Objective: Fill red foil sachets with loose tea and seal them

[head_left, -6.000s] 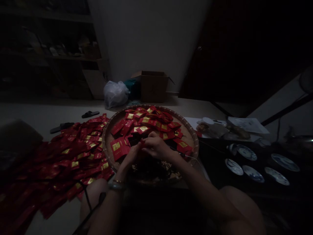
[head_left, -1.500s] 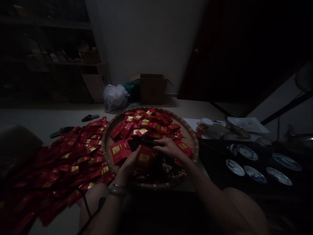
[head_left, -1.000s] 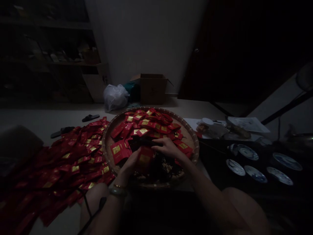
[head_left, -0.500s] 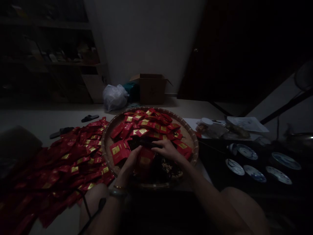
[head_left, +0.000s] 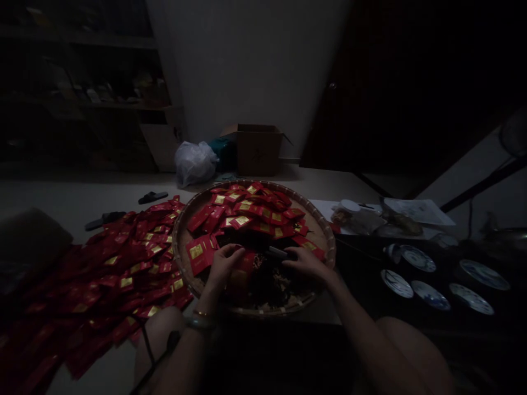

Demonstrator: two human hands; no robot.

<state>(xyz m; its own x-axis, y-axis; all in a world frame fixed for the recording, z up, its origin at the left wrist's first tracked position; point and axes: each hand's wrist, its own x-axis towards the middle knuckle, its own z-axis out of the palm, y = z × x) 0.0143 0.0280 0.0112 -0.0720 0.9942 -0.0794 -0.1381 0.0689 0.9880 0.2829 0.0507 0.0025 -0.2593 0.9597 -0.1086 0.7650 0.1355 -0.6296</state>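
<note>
A round woven bamboo tray (head_left: 316, 226) stands in front of me, heaped with red packets (head_left: 247, 208) bearing gold labels. In its near part lies dark loose dried material (head_left: 269, 288) with paler bits among it. My left hand (head_left: 224, 263) is closed at the top edge of a red packet (head_left: 240, 274), thumb and fingers pinched together. My right hand (head_left: 307, 262), to the right over the loose material, grips a small flat tool (head_left: 278, 252) whose pale end points left. Dim light hides the tool's exact shape.
More red packets (head_left: 123, 269) cover the floor on the left, near dark slippers (head_left: 152, 197). A cardboard box (head_left: 258, 151) and a white plastic bag (head_left: 195, 163) stand by the wall. Several patterned dishes (head_left: 430, 294) lie on a dark surface at right.
My right hand has moved right, away from the packet's mouth, with the tool. My left hand has shifted slightly left and stays at the packet. The view has moved a little.
</note>
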